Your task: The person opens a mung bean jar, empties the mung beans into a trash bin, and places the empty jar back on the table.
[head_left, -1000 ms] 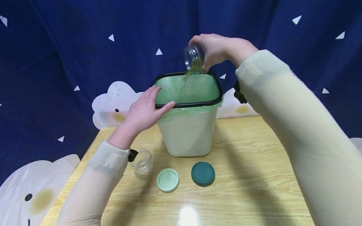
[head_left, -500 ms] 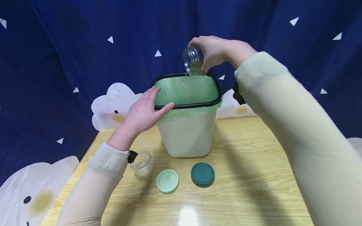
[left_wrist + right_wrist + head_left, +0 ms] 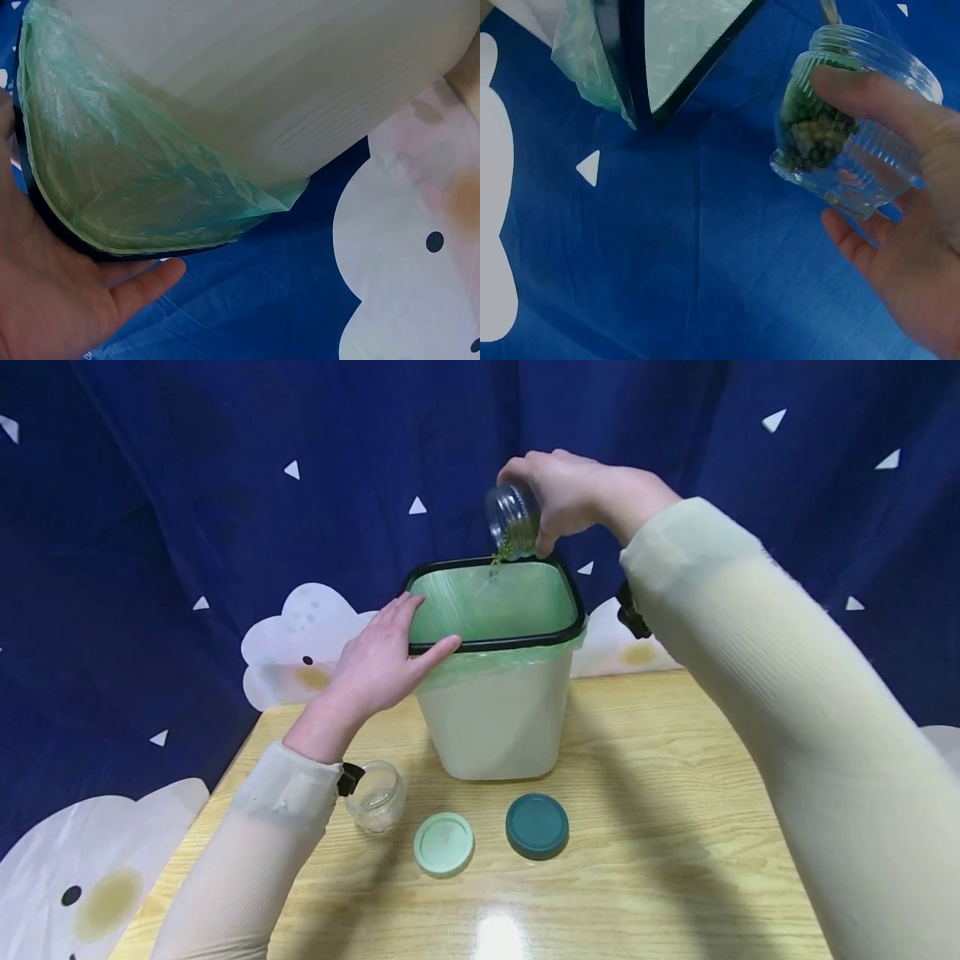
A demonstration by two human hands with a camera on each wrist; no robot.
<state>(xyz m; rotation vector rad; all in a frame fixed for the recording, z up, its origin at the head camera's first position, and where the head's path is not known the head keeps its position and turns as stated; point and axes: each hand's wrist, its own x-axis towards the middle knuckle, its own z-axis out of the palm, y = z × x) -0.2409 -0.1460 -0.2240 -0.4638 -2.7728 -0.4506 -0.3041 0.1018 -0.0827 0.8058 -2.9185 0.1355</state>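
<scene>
My right hand (image 3: 566, 497) grips a clear ribbed glass jar (image 3: 512, 518), tipped on its side over the bin's far rim. Small green beans (image 3: 814, 131) lie along the jar's lower wall, and some spill from its mouth into the bin. The pale bin (image 3: 491, 718) has a black rim (image 3: 517, 641) and a green plastic liner (image 3: 135, 157) folded over its outside. With fingers spread and thumb extended, my left hand (image 3: 382, 652) rests against the rim's near left corner. In the left wrist view its palm (image 3: 52, 300) lies along that rim.
On the wooden table (image 3: 637, 860), in front of the bin, lie a pale green lid (image 3: 444, 845) and a dark teal lid (image 3: 537, 827). A second glass jar (image 3: 377, 797) stands by my left wrist. Behind the table hangs a blue curtain (image 3: 360, 443) with white shapes.
The stream of beans thinned half a second ago, with the jar tipped slightly differently, and now beans fall from its mouth again. My left hand stays at the rim.
</scene>
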